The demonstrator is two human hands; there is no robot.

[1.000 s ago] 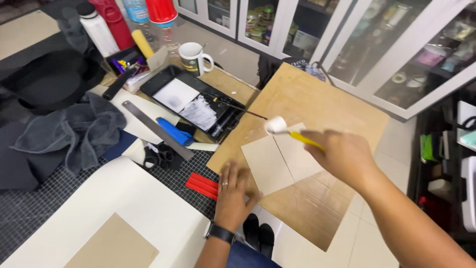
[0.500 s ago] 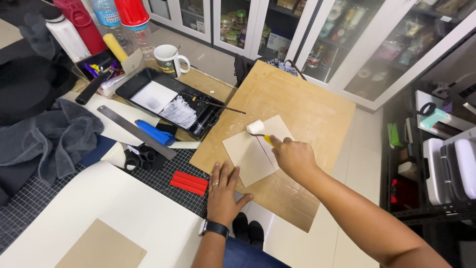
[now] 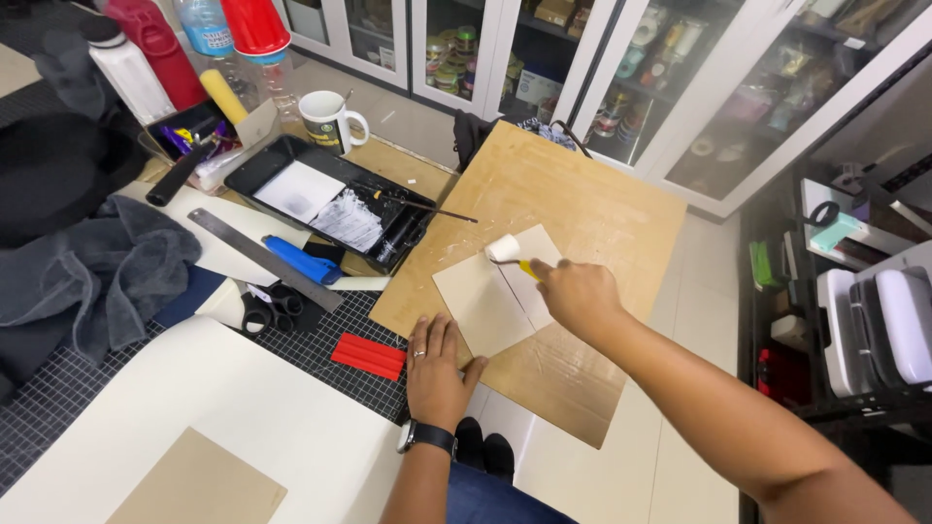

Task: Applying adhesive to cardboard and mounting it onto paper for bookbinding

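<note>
Your right hand (image 3: pixel 575 293) has a closed grip on the yellow handle of the small white roller (image 3: pixel 503 248), which sits just ahead of the grip on the beige card (image 3: pixel 485 306). Left hand (image 3: pixel 437 367) lies flat, fingers open, pinning the card's near corner on the wooden board (image 3: pixel 592 209). Roll light and straight away from the pinned corner; keep it pressed down so the card can't creep.

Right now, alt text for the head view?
The right hand holds a small white roller on a pale square card lying on a wooden board, while the left hand presses the board's near edge. A black paint tray sits alongside.
</note>
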